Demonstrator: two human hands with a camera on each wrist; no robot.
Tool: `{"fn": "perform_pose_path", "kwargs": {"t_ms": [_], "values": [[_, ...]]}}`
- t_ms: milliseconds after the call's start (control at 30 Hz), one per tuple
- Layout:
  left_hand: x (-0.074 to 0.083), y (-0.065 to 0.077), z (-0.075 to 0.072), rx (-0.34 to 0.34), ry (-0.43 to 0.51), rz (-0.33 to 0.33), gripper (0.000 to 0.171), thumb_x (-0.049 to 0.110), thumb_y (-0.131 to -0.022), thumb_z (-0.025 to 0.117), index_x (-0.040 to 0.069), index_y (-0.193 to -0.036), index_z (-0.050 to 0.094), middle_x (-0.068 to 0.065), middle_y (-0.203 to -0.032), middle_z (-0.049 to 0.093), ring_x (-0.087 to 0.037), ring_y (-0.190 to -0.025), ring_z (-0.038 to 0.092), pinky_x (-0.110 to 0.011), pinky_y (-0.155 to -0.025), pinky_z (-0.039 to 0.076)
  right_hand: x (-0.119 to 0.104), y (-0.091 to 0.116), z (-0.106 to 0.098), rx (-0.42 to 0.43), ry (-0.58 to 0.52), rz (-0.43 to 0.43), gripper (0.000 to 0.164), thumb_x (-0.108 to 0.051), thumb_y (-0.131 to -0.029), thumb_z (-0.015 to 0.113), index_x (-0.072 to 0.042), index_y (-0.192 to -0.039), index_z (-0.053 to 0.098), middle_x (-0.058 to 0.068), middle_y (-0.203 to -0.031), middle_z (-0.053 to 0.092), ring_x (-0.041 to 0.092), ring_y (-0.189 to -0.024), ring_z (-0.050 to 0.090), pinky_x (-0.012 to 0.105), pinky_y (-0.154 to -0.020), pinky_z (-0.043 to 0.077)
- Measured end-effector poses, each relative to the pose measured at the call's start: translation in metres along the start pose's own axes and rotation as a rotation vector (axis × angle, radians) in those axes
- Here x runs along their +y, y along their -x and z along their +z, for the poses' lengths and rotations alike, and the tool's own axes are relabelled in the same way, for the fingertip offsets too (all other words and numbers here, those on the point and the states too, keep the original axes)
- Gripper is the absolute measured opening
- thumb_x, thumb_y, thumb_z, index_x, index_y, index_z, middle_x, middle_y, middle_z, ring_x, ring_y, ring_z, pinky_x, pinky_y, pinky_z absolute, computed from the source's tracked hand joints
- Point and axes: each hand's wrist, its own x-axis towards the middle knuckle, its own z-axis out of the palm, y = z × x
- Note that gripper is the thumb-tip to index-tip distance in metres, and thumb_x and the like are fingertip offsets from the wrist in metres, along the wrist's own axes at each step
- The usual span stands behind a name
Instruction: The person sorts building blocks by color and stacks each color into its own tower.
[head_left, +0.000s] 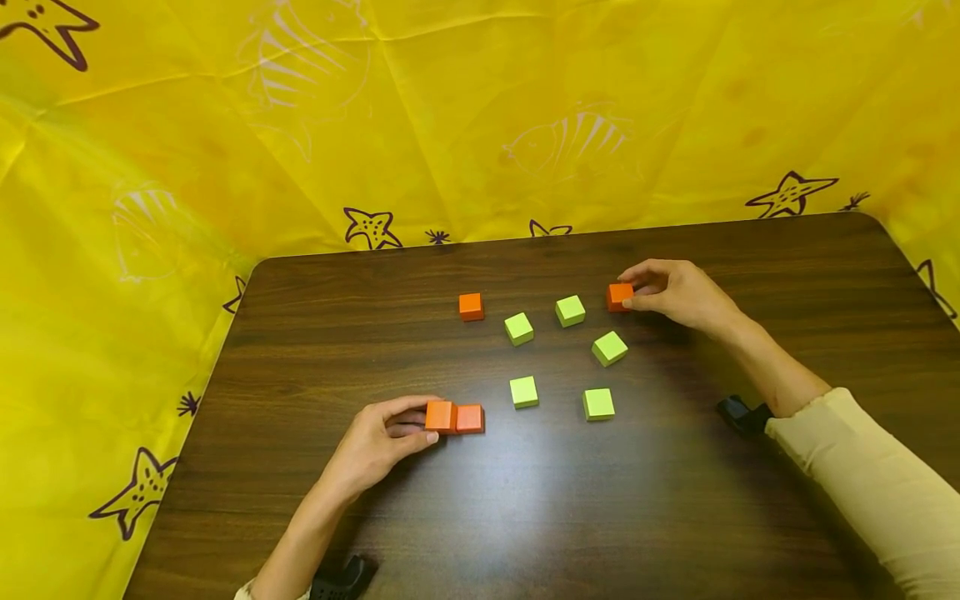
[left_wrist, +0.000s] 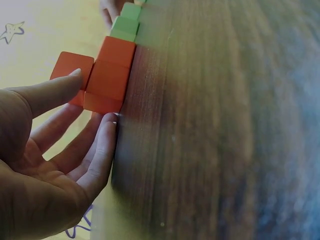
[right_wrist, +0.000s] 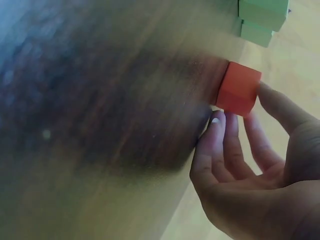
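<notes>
My left hand (head_left: 378, 437) pinches an orange cube (head_left: 441, 416) between thumb and fingers, in front and left of the green cubes. Another orange cube (head_left: 470, 419) sits right beside it in the head view. In the left wrist view the held orange cube (left_wrist: 72, 65) is raised against orange blocks (left_wrist: 107, 80) that stand on the table, with the lower fingertips close to them. At the back right, my right hand (head_left: 678, 293) holds an orange cube (head_left: 618, 297) by its right side. In the right wrist view this orange cube (right_wrist: 239, 87) is low at the table surface.
Several green cubes lie between the hands, among them a green cube (head_left: 523, 392) nearest my left hand and a green cube (head_left: 571, 311) near my right. A lone orange cube (head_left: 471, 307) lies farther back. The dark wooden table (head_left: 600, 517) meets a yellow patterned cloth (head_left: 450, 125) behind.
</notes>
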Motion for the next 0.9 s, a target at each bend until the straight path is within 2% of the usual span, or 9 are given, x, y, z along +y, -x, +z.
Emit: {"fn": "perform_pose_path", "kwargs": {"t_ms": [267,433,667,900], "values": [[-0.0006,0.0001,-0.0002,0.003,-0.011,0.004,0.043,0.002,-0.085,0.077,0.008,-0.127,0.067,-0.015,-0.116,0.067,-0.025,-0.102,0.067,-0.026,-0.087,0.055,-0.0016,-0.001,0.0015,0.005,0.041,0.002,0.039,-0.022,-0.088,0.078,-0.006,-0.122,0.067,0.017,-0.113,0.069,0.029,-0.098,0.066,0.034,-0.079,0.047],[-0.0014,-0.0005,0.0002,-0.003,-0.016,0.009,0.042,0.003,-0.085,0.077,0.009,-0.126,0.067,-0.014,-0.115,0.068,-0.025,-0.102,0.067,-0.026,-0.087,0.055,-0.0015,-0.0012,0.0025,0.021,0.064,0.007,0.038,-0.024,-0.087,0.079,-0.008,-0.12,0.069,0.016,-0.112,0.07,0.029,-0.096,0.067,0.035,-0.078,0.047],[-0.0002,0.0,-0.0005,-0.004,-0.017,0.011,0.043,0.004,-0.086,0.077,0.008,-0.127,0.066,-0.015,-0.116,0.068,-0.025,-0.102,0.067,-0.026,-0.086,0.055,-0.0009,-0.0016,0.0015,0.082,0.092,-0.011,0.04,-0.029,-0.086,0.08,-0.008,-0.118,0.07,0.013,-0.101,0.072,0.026,-0.089,0.065,0.034,-0.074,0.045],[-0.0008,0.0006,-0.0006,-0.007,-0.021,0.011,0.044,0.004,-0.086,0.076,0.006,-0.129,0.065,-0.016,-0.116,0.068,-0.026,-0.101,0.068,-0.026,-0.085,0.055,-0.0024,0.0016,0.0013,0.144,0.077,-0.018,0.04,-0.035,-0.086,0.079,-0.01,-0.117,0.07,0.012,-0.103,0.072,0.025,-0.088,0.067,0.032,-0.076,0.046]]}}
